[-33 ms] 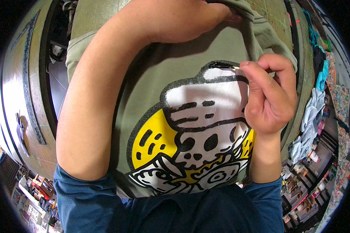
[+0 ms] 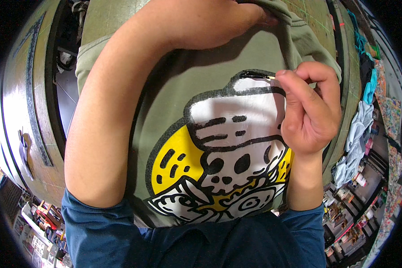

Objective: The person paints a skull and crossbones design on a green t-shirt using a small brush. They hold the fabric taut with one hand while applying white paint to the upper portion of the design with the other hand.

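The fingers (image 2: 295,87) of the right hand (image 2: 310,111) are pinched together on a thin brush (image 2: 263,77); its dark tip points leftward and lies along the black outline at the top of a white, hat-like shape (image 2: 236,109); a narrow white bump sits just below the tip. That shape caps a white skull figure (image 2: 228,167) with black eye holes; a yellow, black-rimmed patch (image 2: 174,163) is beside it, on the left. The whole picture is on an olive-green garment (image 2: 183,73), spread flat in front of the person's body; its cloth bunches in folds near the upper right. The left hand (image 2: 223,22) rests across the garment's upper part; its fingers run out of sight at the top edge, so one cannot tell how they stand or what they hold. Under the garment is a greenish tabletop (image 2: 95,22); dark blue sleeves (image 2: 98,228) cover the upper arms; farther right hang pale blue cloths (image 2: 357,143), and small containers (image 2: 350,203) stand beyond.
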{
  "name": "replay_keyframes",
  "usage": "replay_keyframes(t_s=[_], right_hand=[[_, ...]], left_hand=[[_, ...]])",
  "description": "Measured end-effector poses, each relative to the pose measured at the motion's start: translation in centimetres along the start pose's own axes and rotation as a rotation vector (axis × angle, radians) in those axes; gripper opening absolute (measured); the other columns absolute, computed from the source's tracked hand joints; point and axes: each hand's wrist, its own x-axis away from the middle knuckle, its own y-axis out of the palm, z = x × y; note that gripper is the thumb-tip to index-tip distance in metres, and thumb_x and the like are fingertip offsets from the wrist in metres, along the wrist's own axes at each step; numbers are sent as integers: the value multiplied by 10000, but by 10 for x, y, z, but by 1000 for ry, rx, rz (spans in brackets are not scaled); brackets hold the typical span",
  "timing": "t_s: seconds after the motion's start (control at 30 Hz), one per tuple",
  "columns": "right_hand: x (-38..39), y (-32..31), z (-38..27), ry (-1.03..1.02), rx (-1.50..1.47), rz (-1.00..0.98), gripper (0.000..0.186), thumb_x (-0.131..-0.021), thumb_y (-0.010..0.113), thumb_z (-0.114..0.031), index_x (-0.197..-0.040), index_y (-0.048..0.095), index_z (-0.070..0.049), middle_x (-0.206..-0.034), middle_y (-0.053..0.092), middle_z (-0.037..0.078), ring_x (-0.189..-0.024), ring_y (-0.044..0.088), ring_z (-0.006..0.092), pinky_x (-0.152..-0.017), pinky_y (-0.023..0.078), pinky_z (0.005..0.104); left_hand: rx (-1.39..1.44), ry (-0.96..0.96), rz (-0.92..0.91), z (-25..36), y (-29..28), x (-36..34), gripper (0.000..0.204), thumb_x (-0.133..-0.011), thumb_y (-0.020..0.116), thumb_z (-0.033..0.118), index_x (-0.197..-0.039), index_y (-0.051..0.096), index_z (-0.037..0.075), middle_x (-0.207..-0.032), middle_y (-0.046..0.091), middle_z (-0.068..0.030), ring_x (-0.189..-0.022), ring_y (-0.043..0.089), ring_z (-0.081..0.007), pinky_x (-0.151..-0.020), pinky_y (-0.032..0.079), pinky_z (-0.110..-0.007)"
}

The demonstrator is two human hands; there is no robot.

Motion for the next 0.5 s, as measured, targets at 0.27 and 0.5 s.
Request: replay_keyframes(t_s=[0.27, 0.5], right_hand=[[-2, 0, 7, -20, 14, 31, 342, -662, 642, 135, -946, 762, -13, -884, 588, 112, -712, 575, 200, -623, 473, 264], [-1, -3, 7, -17, 49, 29, 345, -664, 644, 138, -946, 764, -20, -883, 588, 107, -720, 572, 194, -629, 471, 262]], left_hand=[[167, -12, -52, -6, -9, -4, 249, -863, 579, -61, -1066, 721, -84, -912, 761, -133, -799, 644, -89, -740, 537, -245], [123, 26, -58, -5, -8, -3, 245, -861, 577, -57, -1055, 725, -83, -895, 759, -128, -783, 641, -90, -726, 535, -248]])
